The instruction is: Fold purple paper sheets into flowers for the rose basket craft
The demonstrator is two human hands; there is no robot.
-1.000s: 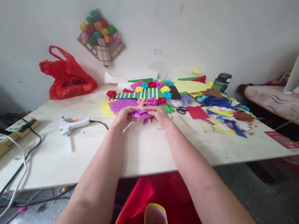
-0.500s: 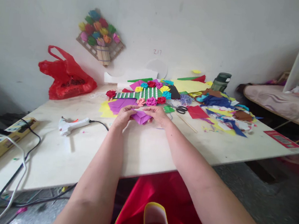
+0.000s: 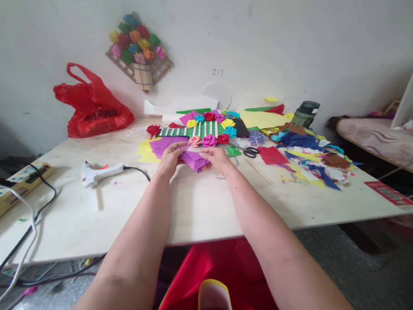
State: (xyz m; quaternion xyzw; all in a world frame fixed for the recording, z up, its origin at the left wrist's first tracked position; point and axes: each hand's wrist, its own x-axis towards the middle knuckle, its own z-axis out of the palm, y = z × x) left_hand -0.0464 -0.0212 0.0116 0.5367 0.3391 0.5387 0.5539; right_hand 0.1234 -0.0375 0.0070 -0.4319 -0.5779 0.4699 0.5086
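Note:
A folded piece of purple paper [image 3: 194, 160] is pinched between my two hands, just above the table. My left hand [image 3: 172, 157] grips its left side, fingers closed. On the right edge, my right hand [image 3: 218, 158] has thumb and fingers closed on it. Behind my left hand lies a flat purple sheet [image 3: 160, 144], with yellow paper [image 3: 147, 151] partly under it. Directly beyond my hands is a green and white strip piece [image 3: 194, 130] edged with colourful paper roses [image 3: 209, 140].
A white glue gun [image 3: 100, 174] lies left on the table [image 3: 208, 205], its cord trailing behind my left forearm. Black scissors [image 3: 250, 152], a thin stick [image 3: 259, 171] and a scrap pile [image 3: 305, 141] are right. A red bag [image 3: 93, 104], power strip [image 3: 7, 202] and green bottle [image 3: 305, 113] stand around.
The purple paper has been turned or opened slightly between my fingers, so its fold shows differently. Both hands stay in nearly the same place.

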